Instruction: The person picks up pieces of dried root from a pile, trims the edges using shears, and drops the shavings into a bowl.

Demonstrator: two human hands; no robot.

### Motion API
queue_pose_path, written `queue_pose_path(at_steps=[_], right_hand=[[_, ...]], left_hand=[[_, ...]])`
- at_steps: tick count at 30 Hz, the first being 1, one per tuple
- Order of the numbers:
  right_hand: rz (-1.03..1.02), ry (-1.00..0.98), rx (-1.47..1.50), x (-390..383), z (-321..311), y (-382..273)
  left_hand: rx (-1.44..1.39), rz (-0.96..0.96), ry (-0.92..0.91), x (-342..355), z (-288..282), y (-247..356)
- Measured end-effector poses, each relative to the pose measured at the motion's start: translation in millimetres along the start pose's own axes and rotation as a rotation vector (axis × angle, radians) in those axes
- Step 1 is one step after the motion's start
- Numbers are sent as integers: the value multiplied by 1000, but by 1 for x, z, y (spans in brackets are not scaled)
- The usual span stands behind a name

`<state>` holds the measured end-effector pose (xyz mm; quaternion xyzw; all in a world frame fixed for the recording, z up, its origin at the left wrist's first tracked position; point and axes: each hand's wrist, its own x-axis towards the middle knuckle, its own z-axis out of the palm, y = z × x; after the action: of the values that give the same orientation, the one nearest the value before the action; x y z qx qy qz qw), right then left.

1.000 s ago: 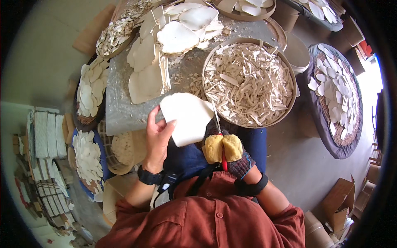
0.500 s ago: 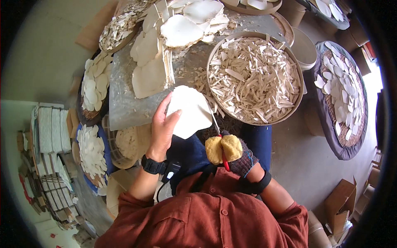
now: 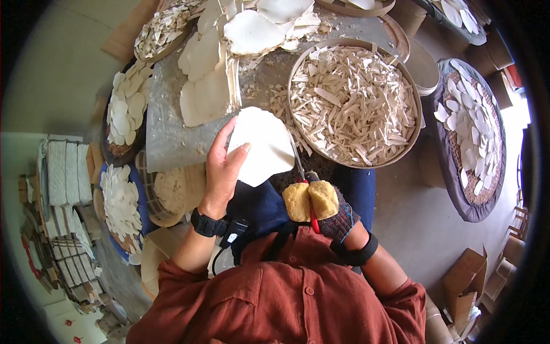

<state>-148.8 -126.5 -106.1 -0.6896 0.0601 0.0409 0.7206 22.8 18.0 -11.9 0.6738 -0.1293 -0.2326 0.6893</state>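
Observation:
Between the thumb and fingers of my left hand [image 3: 220,169] is a thin, flat white slice [image 3: 260,146] with a partly rounded outline. My right hand [image 3: 342,218], in a dark knitted glove, is closed around red-handled scissors [image 3: 300,163]. Yellow foam padding [image 3: 310,202] in two lumps wraps the scissor handles and hides most of the grip. The narrow metal blades point away from me and run along the slice's right edge. Whether the blades are apart is too fine to tell.
A round tray [image 3: 417,109] heaped with pale offcuts stands ahead, right of centre. Larger uncut slabs [image 3: 206,92] lie on the grey table [image 3: 172,137]. Trays of white slices [image 3: 123,203] flank me on the left, with another slice tray [image 3: 472,137] at right. An opened cardboard box [image 3: 467,281] sits lower right.
The slice has turned slightly in my left hand, and the scissor blades reach a little farther up along its right edge. Both grips stay the same; the whole view has shifted slightly.

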Motion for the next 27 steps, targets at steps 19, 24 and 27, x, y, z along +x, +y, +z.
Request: queue_pose_path(at_steps=[19, 24, 27], right_hand=[[21, -70, 325, 4, -5, -11], [-16, 77, 380, 3, 2, -12], [-65, -23, -112, 5, -18, -27]], left_hand=[[34, -159, -198, 12, -3, 8], [94, -183, -297, 11, -2, 17], [107, -179, -336, 11, -3, 20]])
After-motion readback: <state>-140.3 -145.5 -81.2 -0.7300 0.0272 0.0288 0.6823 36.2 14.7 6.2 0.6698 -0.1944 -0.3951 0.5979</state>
